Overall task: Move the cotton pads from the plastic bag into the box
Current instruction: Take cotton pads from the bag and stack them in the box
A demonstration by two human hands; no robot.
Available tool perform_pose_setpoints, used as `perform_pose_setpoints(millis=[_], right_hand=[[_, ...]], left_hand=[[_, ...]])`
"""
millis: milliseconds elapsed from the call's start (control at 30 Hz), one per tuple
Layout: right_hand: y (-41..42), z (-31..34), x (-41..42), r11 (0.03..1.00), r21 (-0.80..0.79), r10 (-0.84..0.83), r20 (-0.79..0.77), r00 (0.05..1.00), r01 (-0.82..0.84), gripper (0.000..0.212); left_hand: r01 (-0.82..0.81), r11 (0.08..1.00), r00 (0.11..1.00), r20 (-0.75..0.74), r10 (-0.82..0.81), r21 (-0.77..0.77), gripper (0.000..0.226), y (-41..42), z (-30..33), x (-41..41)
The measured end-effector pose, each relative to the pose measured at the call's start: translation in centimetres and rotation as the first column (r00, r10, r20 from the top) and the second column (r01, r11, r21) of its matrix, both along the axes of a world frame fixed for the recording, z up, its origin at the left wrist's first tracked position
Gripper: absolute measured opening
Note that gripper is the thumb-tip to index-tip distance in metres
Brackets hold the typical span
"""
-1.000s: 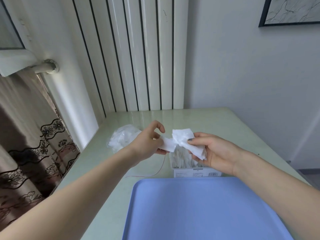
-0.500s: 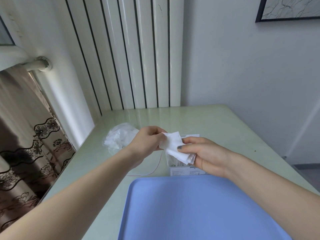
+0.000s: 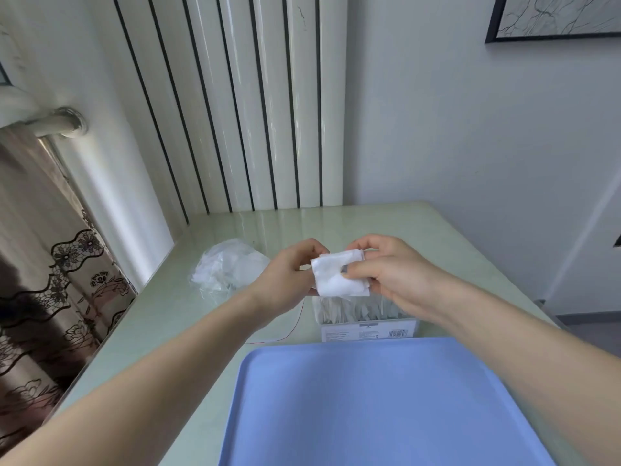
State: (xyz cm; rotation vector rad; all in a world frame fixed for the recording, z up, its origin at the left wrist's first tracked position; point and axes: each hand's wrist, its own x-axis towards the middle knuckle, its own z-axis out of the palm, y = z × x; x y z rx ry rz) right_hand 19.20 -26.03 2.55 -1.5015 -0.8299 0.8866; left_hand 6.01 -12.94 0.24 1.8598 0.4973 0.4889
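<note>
Pads (image 3: 339,277) now squared between hands.

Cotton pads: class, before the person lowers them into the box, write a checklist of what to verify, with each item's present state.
1. Pads held by both hands: ok. The left hand and right hand grip the stack.
2. Stack squared up: ok, edges look roughly aligned.
3. Stack over the box: ok, it hangs just above the opening.
4. Box open: ok, no lid is visible and pads already stand inside.
5. Room left in the box: cannot tell, the hands cover part of it.
6. Bag clear of the box: ok, it lies apart to the left.
</note>
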Motion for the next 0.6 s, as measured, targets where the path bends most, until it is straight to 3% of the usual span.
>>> perform_pose_setpoints(millis=[233, 367, 600], right_hand=[[0.6, -2.0, -0.2, 0.99, -0.011, -0.142, 0.027, 0.989, 0.143, 0.017], [0.6, -1.9, 0.1, 0.991, -0.021, -0.132, 0.066, 0.989, 0.133, 0.018], [1.1, -2.3, 0.1, 0.958, -0.072, -0.269, 0.12, 0.956, 0.278, 0.024]], left_hand=[[-0.082, 0.925, 0.993, 0.048, 0.107, -0.371, 0.026, -0.3, 0.1, 0.1], [-0.015, 0.968, 1.0, 0.002, 0.016, -0.252, 0.011, -0.4, 0.0, 0.2], [-0.071, 0.992, 0.997, -0.019, 0.069, -0.107, 0.013, -0.3, -0.4, 0.9]])
